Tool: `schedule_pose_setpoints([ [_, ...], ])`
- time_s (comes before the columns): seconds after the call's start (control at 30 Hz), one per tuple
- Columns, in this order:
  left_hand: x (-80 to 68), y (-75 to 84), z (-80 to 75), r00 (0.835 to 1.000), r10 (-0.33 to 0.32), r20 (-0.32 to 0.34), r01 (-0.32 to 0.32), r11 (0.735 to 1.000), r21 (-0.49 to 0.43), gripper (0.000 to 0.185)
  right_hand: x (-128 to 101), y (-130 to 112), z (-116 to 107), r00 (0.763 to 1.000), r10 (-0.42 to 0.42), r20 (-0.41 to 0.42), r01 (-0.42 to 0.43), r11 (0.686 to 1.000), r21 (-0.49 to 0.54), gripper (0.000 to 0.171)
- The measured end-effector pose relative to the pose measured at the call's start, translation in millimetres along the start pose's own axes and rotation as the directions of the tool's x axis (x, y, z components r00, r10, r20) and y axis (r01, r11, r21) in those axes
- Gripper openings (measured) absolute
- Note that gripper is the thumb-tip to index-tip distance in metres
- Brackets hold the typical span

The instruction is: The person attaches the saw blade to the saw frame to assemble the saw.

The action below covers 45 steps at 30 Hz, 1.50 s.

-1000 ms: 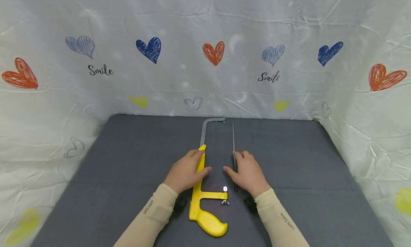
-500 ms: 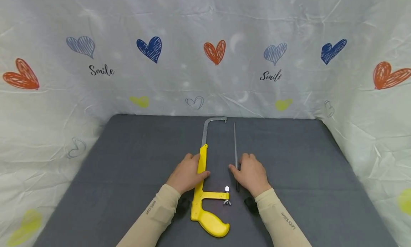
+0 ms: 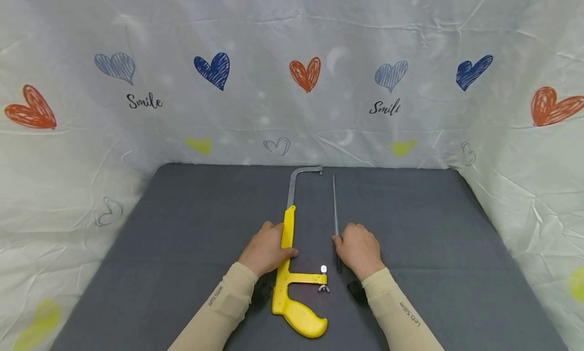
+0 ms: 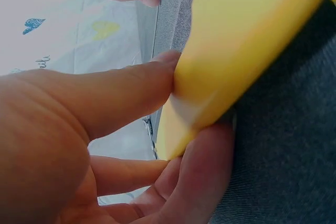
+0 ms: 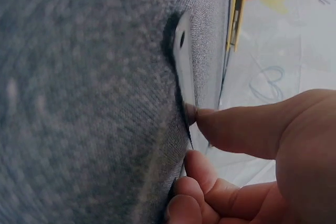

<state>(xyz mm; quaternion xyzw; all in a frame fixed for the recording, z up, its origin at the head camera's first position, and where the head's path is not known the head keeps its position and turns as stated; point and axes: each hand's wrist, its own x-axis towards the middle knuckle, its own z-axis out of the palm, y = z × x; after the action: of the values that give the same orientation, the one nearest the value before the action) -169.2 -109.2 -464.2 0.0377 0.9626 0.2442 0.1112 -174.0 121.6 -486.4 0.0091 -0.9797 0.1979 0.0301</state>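
A yellow hacksaw frame [image 3: 289, 229] with a moulded handle [image 3: 302, 318] and a grey metal bow [image 3: 291, 191] lies on the cloth. My left hand [image 3: 263, 249] grips its spine, thumb on one side and fingertips on the other, as the left wrist view shows. To the right lies a narrow saw blade [image 3: 335, 204], roughly parallel to the frame. My right hand [image 3: 360, 250] pinches the blade between thumb and fingers. In the right wrist view, the blade's near end [image 5: 184, 45] has a hole and rests on the cloth. The fingers partly hide its middle.
A wing nut [image 3: 324, 288] and a clamp bolt [image 3: 323, 269] sit on the frame's short arm. Dark grey cloth [image 3: 205, 204] covers the table. A white curtain [image 3: 255, 112] printed with hearts hangs behind and at both sides.
My right fingers, which were spread over the blade, have drawn back toward me and now pinch it. The left fingers have slid slightly nearer along the frame and taken hold of it.
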Motion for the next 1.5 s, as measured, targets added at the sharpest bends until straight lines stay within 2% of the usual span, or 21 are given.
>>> schedule_pose_setpoints([
  [0.23,-0.4,1.0,-0.7,1.000,-0.001,0.002,0.001,1.000,-0.006,0.078,-1.0,-1.5,0.0,1.000,0.019,0.015,-0.019,1.000,-0.006,0.042],
  [0.83,-0.4,-2.9,1.1,1.000,0.001,-0.006,-0.001,1.000,-0.007,0.080,-2.8,-3.1,2.2,0.999,0.045,0.001,-0.045,0.999,0.008,0.044],
  [1.5,-0.1,-1.0,0.6,1.000,-0.018,0.015,0.018,1.000,-0.015,0.084,-2.4,-4.6,1.0,0.996,0.084,0.025,-0.086,0.994,0.063,0.055],
])
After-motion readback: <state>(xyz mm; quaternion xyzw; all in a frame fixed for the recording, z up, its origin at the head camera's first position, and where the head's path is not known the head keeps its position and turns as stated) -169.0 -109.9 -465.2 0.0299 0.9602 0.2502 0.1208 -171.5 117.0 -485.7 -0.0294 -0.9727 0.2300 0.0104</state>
